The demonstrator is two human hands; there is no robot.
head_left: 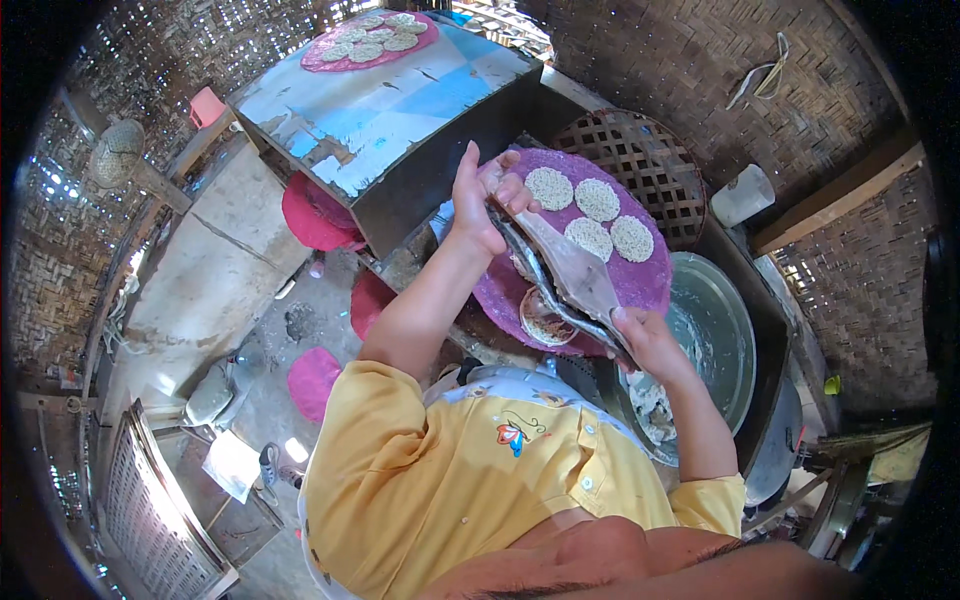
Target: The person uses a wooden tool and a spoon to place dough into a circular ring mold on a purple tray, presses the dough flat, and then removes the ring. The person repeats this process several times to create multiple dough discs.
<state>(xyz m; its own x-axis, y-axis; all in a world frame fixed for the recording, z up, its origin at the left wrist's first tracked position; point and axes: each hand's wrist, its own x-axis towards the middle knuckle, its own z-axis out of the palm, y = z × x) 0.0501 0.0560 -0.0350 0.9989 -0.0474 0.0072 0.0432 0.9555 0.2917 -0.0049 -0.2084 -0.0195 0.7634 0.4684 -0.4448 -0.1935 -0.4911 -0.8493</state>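
Between my two hands stretches a flat greyish sheet (573, 262) with a dark, uneven lower edge; its material is unclear. My left hand (487, 200) curls its fingers over the far-left end, thumb pointing up. The near-right end is pinched in my right hand (650, 345). Beneath the sheet lies a round purple mat (640, 282), partly covered by it. Several pale, grainy rice discs (590, 238) rest on the mat's far side. A round, rimmed piece with grainy white stuff (547, 318) sits near the mat's front edge, partly hidden by the sheet.
Right of the mat stands a large grey-green basin (742, 340) holding a wet whitish mass (652, 412). An open-weave basket (640, 165) leans behind, near a white container (743, 195). Far left, a blue-and-white tabletop (400, 110) bears another disc-covered pink mat (335, 60). Pink rounds (315, 383) hang lower left.
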